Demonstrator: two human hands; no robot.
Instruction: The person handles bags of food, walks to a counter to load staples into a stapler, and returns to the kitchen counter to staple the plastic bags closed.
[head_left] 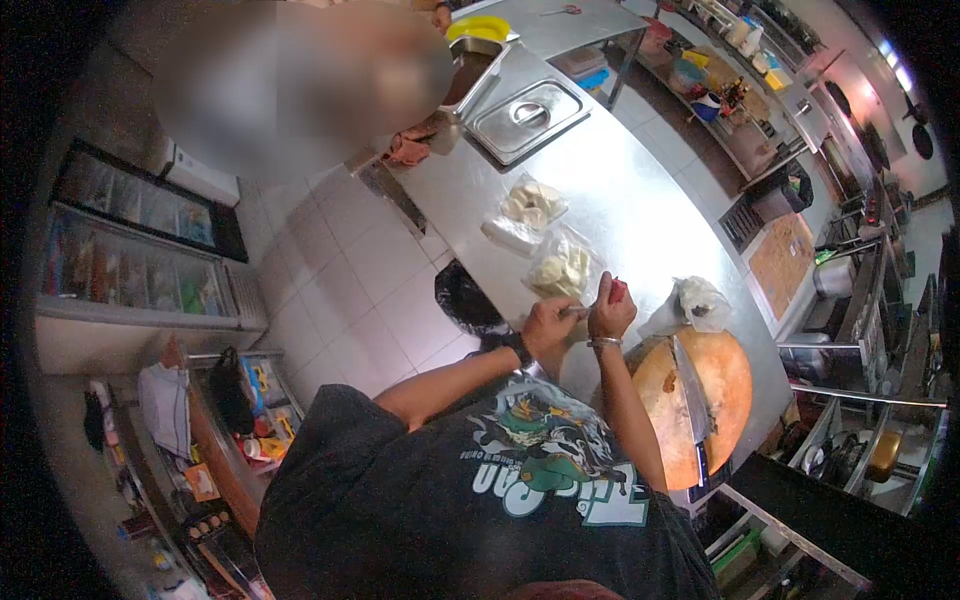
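My left hand [549, 326], with a black band at its wrist, is closed at the near edge of the steel table. Its fingers meet a small, thin, shiny piece between my hands, too small to make out. My right hand [611, 314], wearing a bracelet, is wrapped around a small red object [618, 291] whose kind I cannot make out. Just beyond my hands lies a clear plastic bag of pale food pieces [560, 269]. To the right, a large knife [690, 389] with a dark handle rests on a round wooden chopping board [733, 376].
Another bag of pale pieces [533, 203] and a white packet [512, 237] lie farther back. A crumpled plastic bag [704, 303] touches the board's far side. A steel lid [530, 118] sits near a steel pan [470, 75]. Another person stands at the far left corner.
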